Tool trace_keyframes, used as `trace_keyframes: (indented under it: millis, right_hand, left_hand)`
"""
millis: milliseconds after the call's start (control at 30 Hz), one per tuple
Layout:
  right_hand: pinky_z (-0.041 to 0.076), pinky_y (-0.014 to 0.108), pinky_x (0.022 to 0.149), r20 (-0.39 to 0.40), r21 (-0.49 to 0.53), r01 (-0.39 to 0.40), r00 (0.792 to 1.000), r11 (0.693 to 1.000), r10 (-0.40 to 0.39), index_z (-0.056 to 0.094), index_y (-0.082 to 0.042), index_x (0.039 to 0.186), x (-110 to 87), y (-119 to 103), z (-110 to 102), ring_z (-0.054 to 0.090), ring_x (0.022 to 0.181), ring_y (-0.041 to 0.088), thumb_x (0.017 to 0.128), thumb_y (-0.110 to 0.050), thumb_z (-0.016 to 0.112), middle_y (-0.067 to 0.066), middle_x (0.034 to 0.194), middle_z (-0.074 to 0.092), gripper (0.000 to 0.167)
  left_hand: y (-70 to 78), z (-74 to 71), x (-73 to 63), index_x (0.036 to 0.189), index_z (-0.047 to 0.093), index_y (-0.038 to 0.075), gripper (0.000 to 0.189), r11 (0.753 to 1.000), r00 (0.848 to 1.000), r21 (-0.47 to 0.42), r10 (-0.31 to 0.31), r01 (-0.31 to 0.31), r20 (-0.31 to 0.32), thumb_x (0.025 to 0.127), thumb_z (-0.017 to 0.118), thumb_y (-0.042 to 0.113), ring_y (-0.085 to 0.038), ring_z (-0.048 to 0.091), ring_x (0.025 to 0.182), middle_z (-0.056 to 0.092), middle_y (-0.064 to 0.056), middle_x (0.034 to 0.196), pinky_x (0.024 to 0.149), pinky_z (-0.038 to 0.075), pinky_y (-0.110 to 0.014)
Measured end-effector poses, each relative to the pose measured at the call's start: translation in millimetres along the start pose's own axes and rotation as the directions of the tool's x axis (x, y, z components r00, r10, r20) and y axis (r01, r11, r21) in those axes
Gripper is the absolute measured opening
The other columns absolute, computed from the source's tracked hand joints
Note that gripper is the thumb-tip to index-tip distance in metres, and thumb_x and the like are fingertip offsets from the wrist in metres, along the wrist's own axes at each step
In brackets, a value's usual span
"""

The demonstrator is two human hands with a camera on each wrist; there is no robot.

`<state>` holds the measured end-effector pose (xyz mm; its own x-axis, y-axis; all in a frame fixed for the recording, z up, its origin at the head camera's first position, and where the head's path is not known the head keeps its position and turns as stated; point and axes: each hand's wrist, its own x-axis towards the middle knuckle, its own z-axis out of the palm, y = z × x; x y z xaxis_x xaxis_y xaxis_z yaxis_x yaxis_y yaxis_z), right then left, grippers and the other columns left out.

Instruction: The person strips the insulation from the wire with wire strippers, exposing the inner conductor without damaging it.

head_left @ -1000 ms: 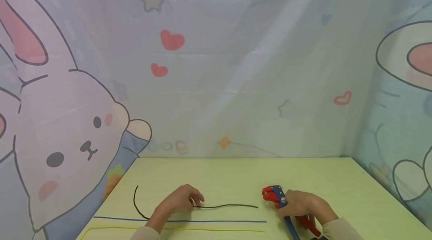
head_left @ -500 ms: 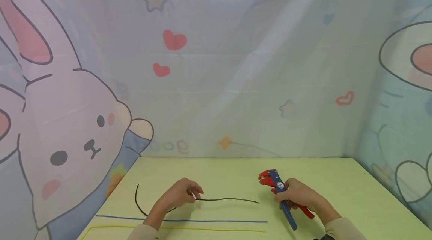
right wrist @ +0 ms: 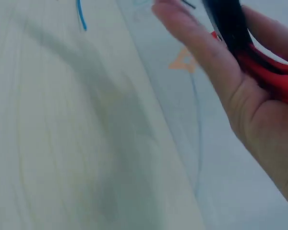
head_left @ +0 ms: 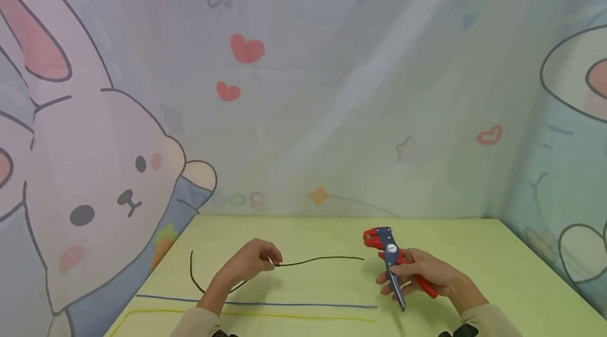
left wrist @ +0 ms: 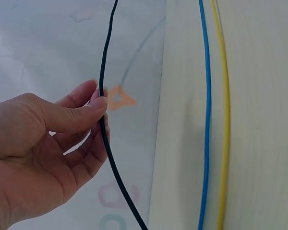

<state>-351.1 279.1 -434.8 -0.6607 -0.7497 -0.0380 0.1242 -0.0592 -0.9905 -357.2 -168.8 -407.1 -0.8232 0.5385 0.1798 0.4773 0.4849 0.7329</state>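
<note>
My left hand [head_left: 248,260] pinches a black wire [head_left: 327,257] partway along its length. One end of that wire stretches right toward the tool; the other curves back on the left. The left wrist view shows the thumb and fingertips closed on the black wire [left wrist: 116,172]. My right hand [head_left: 429,271] holds a red and blue wire stripper [head_left: 391,250] by its handles, its head pointing up and left. In the right wrist view, the red handle [right wrist: 278,86] lies in the palm. The wire's free right end is just left of the stripper, apart from it.
A straight blue wire [head_left: 303,304] lies across the pale table [head_left: 455,242], in front of the black one. Nearer still is a yellow wire [head_left: 303,317], bent at its left end. A cartoon-printed cloth backdrop [head_left: 332,89] hangs behind the table.
My right hand has raised the wire stripper off the table, turning it more upright. My left hand has lifted the black wire, its right end rising.
</note>
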Motion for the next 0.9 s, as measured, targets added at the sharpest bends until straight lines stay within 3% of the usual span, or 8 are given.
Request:
trace_keyframes:
  millis: [167, 267, 367, 467, 533, 700, 900]
  right_hand:
    - [0.049, 0.057, 0.093, 0.008, 0.085, 0.011, 1.000, 0.996, -0.011, 0.018, 0.006, 0.150, -1.0, 5.2, 1.4, 0.067, 0.098, 0.033, 0.105, -0.003, 0.042, 0.021, 0.115, 0.065, 0.052]
    - [0.051, 0.051, 0.093, 0.003, 0.114, -0.002, 1.000, 0.994, 0.002, 0.032, 0.003, 0.150, 1.6, 6.2, 6.1, 0.065, 0.094, 0.027, 0.103, -0.004, 0.044, 0.011, 0.106, 0.066, 0.048]
    - [0.050, 0.047, 0.093, -0.002, 0.116, -0.021, 1.000, 0.993, 0.021, 0.051, 0.000, 0.137, 5.4, 5.6, 10.7, 0.063, 0.092, 0.025, 0.101, -0.005, 0.049, 0.007, 0.100, 0.064, 0.036]
    - [0.050, 0.046, 0.094, 0.007, 0.108, -0.020, 1.000, 0.994, 0.020, 0.060, -0.005, 0.119, 7.0, 5.4, 13.2, 0.063, 0.095, 0.024, 0.099, -0.003, 0.052, 0.005, 0.100, 0.064, 0.021]
    - [0.049, 0.047, 0.096, 0.038, 0.102, -0.010, 0.999, 0.995, 0.006, 0.059, -0.007, 0.112, 7.2, 6.2, 14.0, 0.064, 0.099, 0.026, 0.099, 0.001, 0.052, 0.007, 0.104, 0.066, 0.017]
    - [0.047, 0.052, 0.099, 0.129, 0.088, 0.046, 0.990, 0.995, -0.057, 0.057, -0.006, 0.112, 6.7, 8.5, 15.1, 0.067, 0.106, 0.032, 0.098, 0.006, 0.047, 0.016, 0.113, 0.069, 0.021]
    - [0.050, 0.051, 0.095, 0.104, 0.064, 0.039, 0.993, 0.997, -0.046, 0.054, -0.003, 0.114, 6.8, 6.2, 17.7, 0.068, 0.096, 0.028, 0.099, 0.003, 0.050, 0.013, 0.105, 0.069, 0.017]
  left_hand:
    - [1.4, -2.9, -0.2, 0.102, 0.074, -0.002, 0.021, 1.000, 1.000, 0.026, 0.016, -0.015, -0.023, 0.088, 0.064, -0.013, -0.023, 0.061, 0.081, 0.069, -0.014, 0.094, 0.068, 0.051, -0.034]
    - [1.6, -4.1, 0.2, 0.106, 0.075, 0.001, 0.024, 1.000, 0.999, 0.028, 0.015, -0.014, -0.044, 0.090, 0.062, -0.012, -0.023, 0.062, 0.084, 0.070, -0.012, 0.097, 0.070, 0.051, -0.032]
    - [1.6, -5.2, 0.7, 0.109, 0.076, 0.003, 0.028, 1.000, 0.998, 0.016, 0.012, -0.011, -0.060, 0.091, 0.061, -0.011, -0.024, 0.062, 0.087, 0.070, -0.007, 0.097, 0.072, 0.052, -0.034]
    - [2.0, -4.8, 1.2, 0.110, 0.077, 0.006, 0.031, 1.000, 0.998, 0.010, 0.012, -0.011, -0.065, 0.092, 0.059, -0.012, -0.027, 0.063, 0.088, 0.069, -0.003, 0.096, 0.073, 0.052, -0.036]
    - [2.5, -4.2, 1.0, 0.110, 0.078, 0.007, 0.033, 1.000, 0.998, 0.005, 0.008, -0.007, -0.066, 0.092, 0.059, -0.013, -0.028, 0.062, 0.088, 0.069, -0.003, 0.096, 0.072, 0.051, -0.037]
    - [4.8, -3.2, -0.2, 0.110, 0.078, 0.009, 0.034, 1.000, 0.996, 0.022, 0.020, -0.018, -0.085, 0.092, 0.058, -0.012, -0.024, 0.060, 0.090, 0.071, -0.008, 0.103, 0.073, 0.051, -0.035]
    - [8.2, -3.4, -0.5, 0.111, 0.078, 0.010, 0.033, 0.999, 0.993, 0.041, 0.035, -0.031, -0.115, 0.093, 0.059, -0.010, -0.021, 0.060, 0.090, 0.071, -0.005, 0.107, 0.074, 0.051, -0.036]
